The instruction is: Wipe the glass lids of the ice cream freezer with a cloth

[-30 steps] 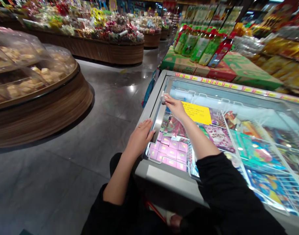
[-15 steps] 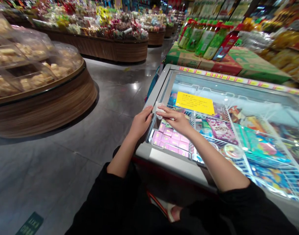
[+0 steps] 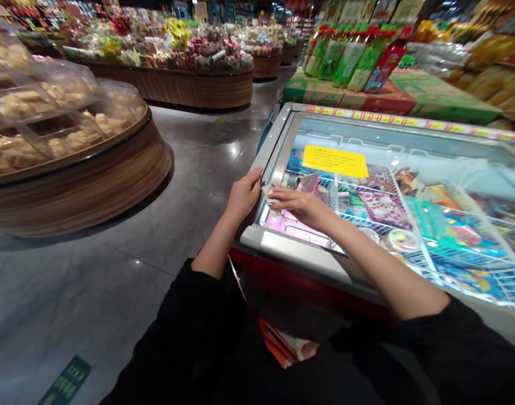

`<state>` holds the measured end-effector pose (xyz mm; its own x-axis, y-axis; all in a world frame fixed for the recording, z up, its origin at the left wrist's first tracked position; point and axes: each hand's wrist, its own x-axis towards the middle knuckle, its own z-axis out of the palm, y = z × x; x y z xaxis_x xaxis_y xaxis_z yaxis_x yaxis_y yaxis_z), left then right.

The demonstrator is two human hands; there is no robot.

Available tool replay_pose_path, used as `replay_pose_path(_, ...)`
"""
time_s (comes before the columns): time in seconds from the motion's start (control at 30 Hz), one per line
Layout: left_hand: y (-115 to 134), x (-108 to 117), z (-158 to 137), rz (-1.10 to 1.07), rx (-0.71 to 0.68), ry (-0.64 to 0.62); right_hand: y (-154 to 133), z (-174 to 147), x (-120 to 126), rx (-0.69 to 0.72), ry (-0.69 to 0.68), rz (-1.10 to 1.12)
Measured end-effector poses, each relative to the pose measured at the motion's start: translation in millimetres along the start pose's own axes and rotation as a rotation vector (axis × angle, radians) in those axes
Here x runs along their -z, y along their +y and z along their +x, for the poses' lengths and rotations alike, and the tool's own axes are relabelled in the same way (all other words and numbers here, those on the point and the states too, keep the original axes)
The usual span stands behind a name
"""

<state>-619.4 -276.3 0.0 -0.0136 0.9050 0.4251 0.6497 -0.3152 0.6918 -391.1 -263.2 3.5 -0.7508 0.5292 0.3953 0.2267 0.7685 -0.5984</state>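
L hand [image 3: 244, 194]: resting loosely on outer L edge of freezer [image 3: 299, 243], fingers lying along rim.
R hand [image 3: 301, 205]: holding white tissue [image 3: 269, 192] at fingertips; thumb hidden.
Tissue pos.: sitting on freezer's L frame, just beside L fingertips.
Yellow sign [image 3: 335, 161]: showing beyond R hand, above pkgs.
Btls [image 3: 354, 59]: standing on cartons [image 3: 443, 95] behind freezer.

The right hand [image 3: 301, 205] holds what looks like a crumpled white tissue [image 3: 268, 192], partly hidden, at the left end of a glass-topped chest freezer [image 3: 316, 256]. The left hand [image 3: 243, 194] rests on the freezer's outer edge, just beside it. Beyond lies a yellow notice [image 3: 335, 161]; bottles [image 3: 352, 63] stand on cartons [image 3: 445, 93] behind.
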Motion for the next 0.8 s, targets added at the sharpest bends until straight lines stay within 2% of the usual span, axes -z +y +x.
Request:
replay_pose_path(0.1,-2.9,-2.0,2.0,-0.018,0.014,0.036,4.7,11.1,9.0,-0.023,0.036,-0.059)
replay_pose_path(0.3,-8.6,-3.6,-1.8,-0.044,-0.023,0.07,19.2,40.6,14.2,-0.165,0.323,-0.206)
replay_pose_path(0.37,-9.2,-3.7,-3.4,-0.045,-0.041,0.091,16.5,34.9,6.4,-0.141,0.289,-0.217)
replay_pose_path(0.47,-8.6,-4.4,-2.0,-0.033,-0.07,0.127,6.3,14.5,-9.2,-0.037,0.115,-0.152)
replay_pose_path(0.53,-7.4,-4.2,-0.1,-0.032,-0.081,0.134,-1.6,1.5,-16.2,-0.01,0.061,-0.087)
replay_pose_path(0.67,-5.6,5.0,-9.6,-0.076,-0.08,0.096,-22.5,-6.3,-22.7,-0.092,0.066,-0.026)
replay_pose_path(0.8,-8.6,26.7,-50.5,-0.125,-0.169,0.091,-52.8,1.5,-43.0,-0.171,0.022,0.019)
